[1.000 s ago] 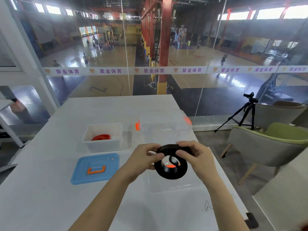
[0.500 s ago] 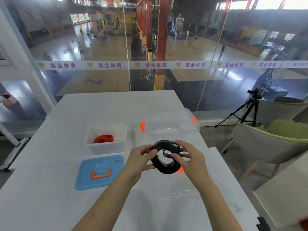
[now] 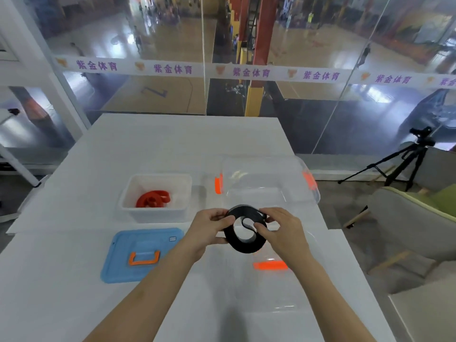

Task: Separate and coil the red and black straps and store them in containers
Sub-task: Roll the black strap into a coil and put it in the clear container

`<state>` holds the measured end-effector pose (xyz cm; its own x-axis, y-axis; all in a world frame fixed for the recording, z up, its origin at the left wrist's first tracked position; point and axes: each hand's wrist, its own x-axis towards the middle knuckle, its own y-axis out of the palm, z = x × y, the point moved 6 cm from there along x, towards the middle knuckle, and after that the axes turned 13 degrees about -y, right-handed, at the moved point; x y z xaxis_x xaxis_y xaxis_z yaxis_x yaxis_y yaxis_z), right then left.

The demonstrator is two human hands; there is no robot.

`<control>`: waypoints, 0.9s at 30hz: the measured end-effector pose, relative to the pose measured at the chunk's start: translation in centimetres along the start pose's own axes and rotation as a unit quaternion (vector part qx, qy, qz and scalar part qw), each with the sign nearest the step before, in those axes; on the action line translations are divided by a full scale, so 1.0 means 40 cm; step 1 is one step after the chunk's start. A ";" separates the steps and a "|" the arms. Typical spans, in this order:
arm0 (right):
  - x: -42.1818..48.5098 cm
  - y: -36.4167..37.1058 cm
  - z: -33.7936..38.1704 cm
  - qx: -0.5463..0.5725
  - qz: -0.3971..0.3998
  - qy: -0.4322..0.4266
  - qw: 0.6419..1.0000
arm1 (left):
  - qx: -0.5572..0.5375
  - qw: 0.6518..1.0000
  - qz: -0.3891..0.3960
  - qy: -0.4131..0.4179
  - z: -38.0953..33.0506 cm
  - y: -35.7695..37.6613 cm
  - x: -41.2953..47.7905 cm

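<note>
A black strap [image 3: 244, 245], wound into a loose coil, hangs in the air between both hands above the white table [image 3: 158, 141]. My left hand [image 3: 209, 225] pinches its left rim. My right hand [image 3: 281, 228] grips its right side, with the strap's inner end curling near the fingertips. A coiled red strap [image 3: 153, 199] lies inside the white bin [image 3: 133, 211] to the left. A clear container [image 3: 269, 180] with orange latches stands just beyond the hands. Its clear lid [image 3: 274, 287] with an orange clip lies flat under my right forearm.
A blue lid [image 3: 118, 262] with an orange handle lies flat in front of the white bin. A glass wall runs behind the table. To the right stand a camera tripod [image 3: 404, 161] and green-cushioned chairs [image 3: 419, 218], past the table's right edge.
The view has tilted down and the hands with the black coil sit slightly further forward. The coil has tightened a little and its inner end now curls by my right fingers.
</note>
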<state>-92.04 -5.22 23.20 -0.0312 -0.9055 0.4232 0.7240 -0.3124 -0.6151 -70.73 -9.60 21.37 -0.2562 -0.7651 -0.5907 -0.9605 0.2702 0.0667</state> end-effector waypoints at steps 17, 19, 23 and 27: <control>0.513 0.175 -0.530 0.028 0.119 0.121 0.985 | 0.465 0.856 -0.223 0.039 -0.098 0.040 0.618; 0.546 0.226 -0.588 0.026 0.126 0.138 0.982 | 0.494 0.842 -0.218 0.015 -0.080 0.044 0.661; 0.577 0.352 -0.682 -0.004 0.186 0.154 0.970 | 0.533 0.818 -0.216 0.001 -0.060 0.044 0.708; 0.564 0.457 -0.740 -0.027 0.244 0.169 0.955 | 0.574 0.786 -0.230 0.017 -0.063 0.033 0.722</control>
<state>-99.90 -39.86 1.80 0.0737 -0.9852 -0.1549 0.6733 0.1638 -0.7210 -79.66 -32.83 6.44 0.0673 -0.9459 -0.3174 -0.2259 0.2954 -0.9283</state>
